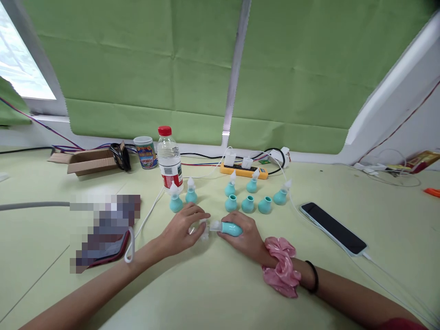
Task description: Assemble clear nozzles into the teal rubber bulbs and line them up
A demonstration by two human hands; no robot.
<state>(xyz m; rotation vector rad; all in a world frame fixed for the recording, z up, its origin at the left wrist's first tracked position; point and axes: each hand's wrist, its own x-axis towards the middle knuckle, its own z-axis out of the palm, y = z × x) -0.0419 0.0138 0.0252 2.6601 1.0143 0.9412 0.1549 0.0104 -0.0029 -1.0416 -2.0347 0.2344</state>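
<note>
My right hand [242, 231] is closed round a teal nasal aspirator bulb [232, 228], held on its side with its translucent tip pointing left. Just across from that tip, my left hand [185, 229] pinches a clear plastic piece [205, 230], partly hidden by the fingers. A narrow gap seems to lie between the two parts. Beyond my hands stand three open-topped teal bulbs [247, 204]. Several more teal bulbs carry whitish tips, among them one at the left [176, 203], one behind [252, 185] and a tilted one at the right [280, 196].
A red-capped bottle [170, 160], a printed can [145, 152] and an open cardboard box [94, 161] stand at the back left. Behind the bulbs lies a yellow power strip [244, 171] with plugs and cables. A charging phone [333, 228] rests at the right, a red-edged one [110, 252] at the left.
</note>
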